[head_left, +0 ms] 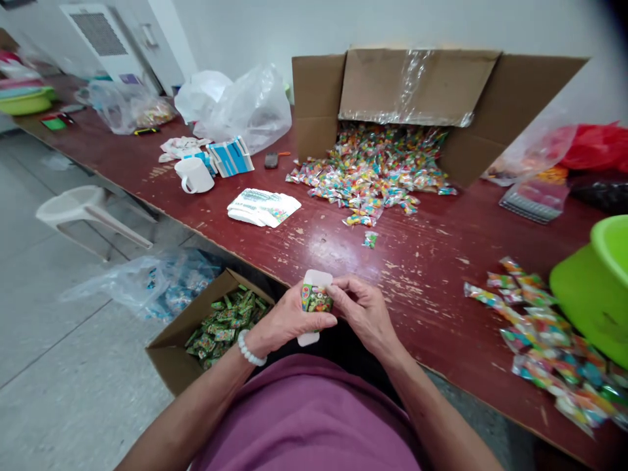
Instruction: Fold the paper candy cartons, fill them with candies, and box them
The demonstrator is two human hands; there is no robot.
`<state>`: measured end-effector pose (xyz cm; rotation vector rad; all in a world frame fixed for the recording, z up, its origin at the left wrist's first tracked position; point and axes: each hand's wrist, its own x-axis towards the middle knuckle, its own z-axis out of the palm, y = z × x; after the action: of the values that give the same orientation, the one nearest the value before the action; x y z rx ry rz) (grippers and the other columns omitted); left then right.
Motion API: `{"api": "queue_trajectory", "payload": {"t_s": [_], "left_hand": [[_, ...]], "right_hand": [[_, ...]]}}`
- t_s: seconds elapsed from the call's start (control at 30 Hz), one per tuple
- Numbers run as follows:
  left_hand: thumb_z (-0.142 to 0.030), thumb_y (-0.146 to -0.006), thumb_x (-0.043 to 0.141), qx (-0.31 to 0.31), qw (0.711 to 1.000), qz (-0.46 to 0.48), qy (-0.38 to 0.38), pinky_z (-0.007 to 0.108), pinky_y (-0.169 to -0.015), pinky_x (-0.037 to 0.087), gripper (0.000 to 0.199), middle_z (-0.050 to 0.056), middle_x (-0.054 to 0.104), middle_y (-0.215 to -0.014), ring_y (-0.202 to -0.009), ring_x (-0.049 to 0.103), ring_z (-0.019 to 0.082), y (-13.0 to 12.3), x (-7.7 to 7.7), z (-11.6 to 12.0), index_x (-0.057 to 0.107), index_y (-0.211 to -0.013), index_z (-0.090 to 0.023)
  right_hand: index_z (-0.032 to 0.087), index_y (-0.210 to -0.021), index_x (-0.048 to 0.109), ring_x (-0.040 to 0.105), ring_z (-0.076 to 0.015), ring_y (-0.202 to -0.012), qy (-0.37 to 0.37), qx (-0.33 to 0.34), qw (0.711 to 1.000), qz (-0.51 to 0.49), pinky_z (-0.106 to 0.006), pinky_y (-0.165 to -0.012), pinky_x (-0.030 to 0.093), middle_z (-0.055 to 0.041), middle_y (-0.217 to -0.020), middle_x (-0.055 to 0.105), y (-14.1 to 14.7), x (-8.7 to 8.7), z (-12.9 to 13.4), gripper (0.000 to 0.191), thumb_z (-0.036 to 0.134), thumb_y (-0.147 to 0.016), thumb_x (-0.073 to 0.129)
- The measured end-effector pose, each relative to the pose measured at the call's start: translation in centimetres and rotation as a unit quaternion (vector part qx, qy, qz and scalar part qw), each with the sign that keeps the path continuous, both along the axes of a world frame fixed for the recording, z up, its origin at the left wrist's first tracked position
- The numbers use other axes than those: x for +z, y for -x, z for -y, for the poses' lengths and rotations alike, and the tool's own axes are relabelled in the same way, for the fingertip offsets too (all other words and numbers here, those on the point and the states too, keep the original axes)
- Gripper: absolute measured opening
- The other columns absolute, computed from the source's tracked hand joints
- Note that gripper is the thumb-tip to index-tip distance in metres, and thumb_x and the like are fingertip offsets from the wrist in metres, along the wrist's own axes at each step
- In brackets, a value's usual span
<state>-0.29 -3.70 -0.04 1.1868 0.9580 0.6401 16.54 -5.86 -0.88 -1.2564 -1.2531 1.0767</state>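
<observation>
Both hands, left (284,322) and right (366,311), held a small box (316,302) upright at the counter's (432,261) near edge, fingers clamped on it, long axis vertical, open flap pointing away.

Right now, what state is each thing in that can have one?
Small carton: held in both hands, top flap open.
Left hand: grip shut on the carton.
Right hand: fingers at the carton's top.
Big box: on its side, open, candy packets spilling out.
Floor box: open, part-filled with green cartons.
Mug: upright.
</observation>
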Motion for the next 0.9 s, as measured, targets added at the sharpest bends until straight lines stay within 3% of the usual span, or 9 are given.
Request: {"api": "queue_trajectory", "payload": {"t_s": [0.1, 0.17, 0.27, 0.33, 0.43, 0.57, 0.7, 0.8, 0.9], "left_hand": [[-0.029, -0.077, 0.077, 0.030, 0.996, -0.046, -0.074, 0.025, -0.075, 0.053, 0.032, 0.003, 0.068, -0.095, -0.083, 0.061, 0.015, 0.1, -0.2, 0.5, 0.068, -0.105, -0.017], [-0.034, -0.081, 0.074, 0.037, 0.999, -0.020, -0.023, 0.027, -0.066, 0.056, 0.028, 0.002, 0.066, -0.085, -0.072, 0.059, 0.013, 0.0, -0.3, 0.8, 0.067, -0.102, -0.016], [-0.037, -0.078, 0.078, 0.050, 0.993, 0.063, 0.085, 0.027, -0.054, 0.057, 0.036, 0.001, 0.062, -0.079, -0.062, 0.058, 0.012, -0.3, -0.3, 1.1, 0.064, -0.104, -0.016], [-0.036, -0.077, 0.079, 0.046, 0.986, 0.108, 0.122, 0.027, -0.054, 0.057, 0.039, 0.001, 0.063, -0.081, -0.063, 0.059, 0.012, -0.5, -0.3, 1.1, 0.063, -0.106, -0.016], [-0.036, -0.080, 0.077, 0.036, 0.979, 0.148, 0.136, 0.027, -0.064, 0.057, 0.038, 0.004, 0.067, -0.088, -0.068, 0.062, 0.012, -0.8, -0.5, 1.0, 0.064, -0.109, -0.015], [-0.040, -0.088, 0.068, 0.067, 0.985, 0.142, 0.076, 0.027, -0.077, 0.054, 0.034, 0.008, 0.070, -0.100, -0.085, 0.067, 0.016, -0.8, -1.2, 0.7, 0.065, -0.111, -0.015], [-0.030, -0.078, 0.079, 0.159, 0.982, 0.103, -0.024, 0.027, -0.075, 0.054, 0.045, 0.002, 0.072, -0.092, -0.080, 0.068, 0.015, -0.3, -1.9, 0.6, 0.056, -0.115, -0.020], [-0.027, -0.079, 0.078, 0.174, 0.978, 0.091, -0.068, 0.030, -0.076, 0.054, 0.056, 0.001, 0.072, -0.090, -0.079, 0.069, 0.016, -0.1, -1.9, 0.8, 0.048, -0.127, -0.024], [-0.026, -0.080, 0.076, 0.173, 0.977, 0.084, -0.097, 0.031, -0.087, 0.053, 0.052, 0.005, 0.072, -0.103, -0.095, 0.068, 0.018, -0.2, -1.4, 1.1, 0.054, -0.127, -0.023]], "right_hand": [[0.018, -0.080, 0.072, 0.059, -0.0139, -0.062, 0.014, -0.030, 0.999, -0.005, -0.024, -0.058, 0.047, -0.0021, -0.072, 0.069, -0.1, 0.3, 0.0, 0.025, 0.041, -0.086, 0.066], [0.018, -0.085, 0.071, 0.059, -0.0135, -0.062, 0.032, -0.016, 0.998, -0.047, -0.024, -0.058, 0.048, -0.0016, -0.074, 0.069, 0.1, 0.2, 0.1, 0.025, 0.042, -0.085, 0.067], [0.021, -0.106, 0.069, 0.063, -0.0141, -0.072, 0.055, 0.040, 0.987, -0.147, -0.024, -0.063, 0.051, -0.0015, -0.089, 0.071, 0.6, -0.1, 0.3, 0.030, 0.041, -0.083, 0.072], [0.022, -0.111, 0.067, 0.064, -0.0141, -0.075, 0.061, 0.044, 0.980, -0.184, -0.024, -0.064, 0.052, -0.0019, -0.095, 0.072, 1.0, -0.4, 0.5, 0.035, 0.039, -0.082, 0.074], [0.020, -0.104, 0.068, 0.063, -0.0124, -0.066, 0.072, -0.006, 0.980, -0.187, -0.022, -0.057, 0.051, -0.0018, -0.089, 0.072, 1.5, -0.5, 0.4, 0.032, 0.039, -0.079, 0.076], [0.020, -0.102, 0.065, 0.065, -0.0131, -0.070, 0.072, -0.038, 0.974, -0.212, -0.025, -0.065, 0.053, -0.0008, -0.085, 0.072, 1.7, -0.6, -0.1, 0.037, 0.036, -0.073, 0.081], [0.023, -0.105, 0.057, 0.064, -0.0135, -0.069, 0.063, -0.064, 0.969, -0.231, -0.025, -0.065, 0.052, 0.0025, -0.081, 0.070, 1.8, -0.8, -0.3, 0.044, 0.034, -0.070, 0.083], [0.023, -0.101, 0.059, 0.062, -0.0129, -0.070, 0.027, -0.074, 0.975, -0.210, -0.025, -0.067, 0.050, 0.0034, -0.079, 0.067, 2.1, -0.9, -0.2, 0.037, 0.032, -0.072, 0.081], [0.022, -0.097, 0.063, 0.060, -0.0130, -0.073, -0.007, -0.083, 0.979, -0.186, -0.025, -0.069, 0.049, 0.0023, -0.081, 0.066, 2.4, -0.8, 0.0, 0.028, 0.032, -0.076, 0.078]]}}
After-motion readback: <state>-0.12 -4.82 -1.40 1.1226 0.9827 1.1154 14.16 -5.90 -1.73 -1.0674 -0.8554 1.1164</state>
